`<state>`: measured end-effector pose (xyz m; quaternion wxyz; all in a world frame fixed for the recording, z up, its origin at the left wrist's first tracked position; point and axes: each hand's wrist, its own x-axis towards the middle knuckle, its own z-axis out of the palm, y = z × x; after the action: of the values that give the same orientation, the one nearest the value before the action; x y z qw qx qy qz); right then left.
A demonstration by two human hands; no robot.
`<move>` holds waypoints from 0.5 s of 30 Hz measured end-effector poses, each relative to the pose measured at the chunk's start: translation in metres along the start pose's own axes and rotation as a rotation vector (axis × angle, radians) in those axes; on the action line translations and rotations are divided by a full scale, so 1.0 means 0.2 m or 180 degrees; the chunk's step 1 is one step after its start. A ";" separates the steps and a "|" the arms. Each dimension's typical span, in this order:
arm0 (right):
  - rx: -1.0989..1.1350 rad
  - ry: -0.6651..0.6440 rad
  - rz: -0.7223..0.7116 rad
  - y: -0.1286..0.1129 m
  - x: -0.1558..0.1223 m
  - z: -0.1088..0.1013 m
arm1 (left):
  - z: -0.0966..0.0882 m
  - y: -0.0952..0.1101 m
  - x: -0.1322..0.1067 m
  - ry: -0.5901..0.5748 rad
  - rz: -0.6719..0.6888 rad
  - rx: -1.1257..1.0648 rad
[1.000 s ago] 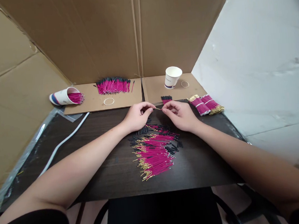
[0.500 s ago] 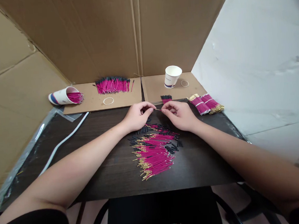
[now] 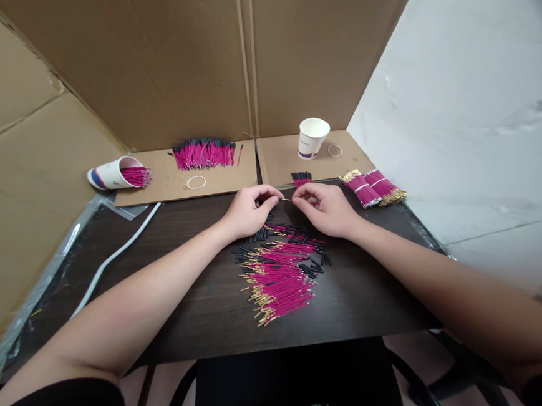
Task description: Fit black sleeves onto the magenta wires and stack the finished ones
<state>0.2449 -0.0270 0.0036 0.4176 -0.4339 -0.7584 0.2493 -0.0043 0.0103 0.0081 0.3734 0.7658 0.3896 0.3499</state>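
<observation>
My left hand (image 3: 251,211) is closed, with thumb and forefinger pinched on a thin wire whose gold tip (image 3: 286,199) shows in the small gap between my hands; the rest of the wire is hidden by the fingers. My right hand (image 3: 324,208) is pinched shut at the other end of that tip, and what lies inside its fingers is hidden. Just below both hands, a pile of magenta wires (image 3: 282,283) with gold tips lies on the dark table (image 3: 189,297). Short black sleeves (image 3: 311,268) are scattered over and beside the pile.
A tipped paper cup (image 3: 109,175) holds magenta wires at the left. Black-ended wires (image 3: 206,153) lie on cardboard behind, with a smaller group (image 3: 301,178) near my right hand. An upright paper cup (image 3: 313,138), rubber bands (image 3: 197,182) and banded wire bundles (image 3: 373,188) are also around.
Almost nothing differs. Both hands keep their pinch, and the gap between the fingertips looks slightly narrower.
</observation>
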 end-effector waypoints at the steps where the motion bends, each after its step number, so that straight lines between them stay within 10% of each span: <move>1: -0.0004 0.0002 -0.0008 0.00 0.00 0.00 | 0.00 0.00 0.00 -0.0007 0.0005 0.0013; 15: -0.0126 -0.0029 -0.0119 -0.02 0.00 0.00 | 0.00 0.00 -0.01 -0.0101 0.0173 0.0123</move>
<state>0.2429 -0.0295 0.0056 0.4100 -0.4267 -0.7731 0.2283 -0.0049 0.0082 0.0072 0.3549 0.7886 0.3694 0.3402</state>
